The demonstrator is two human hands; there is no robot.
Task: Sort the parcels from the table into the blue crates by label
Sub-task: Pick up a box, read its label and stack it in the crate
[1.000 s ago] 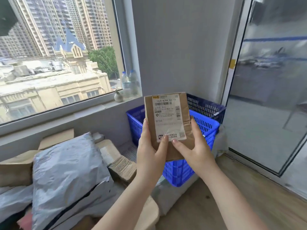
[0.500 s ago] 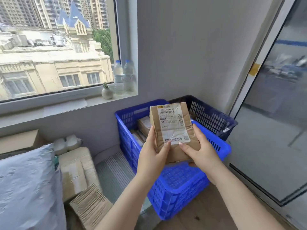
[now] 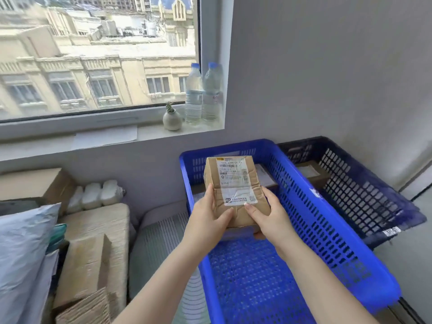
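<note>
Hands grip one brown parcel from both sides: left hand curled round its left edge with the thumb on the front, right hand round the lower right corner, thumb on the white label. A second ago the parcel was held up at chest height, label facing the person, as if being read; now it has come down and sits inside the rim of the bright blue crate, above its far half, not yet resting on the floor. Other parcels lie at that crate's far end. Darker crate stands just beside, to the right. Judgement: label read, crate chosen; release remains.
</note>
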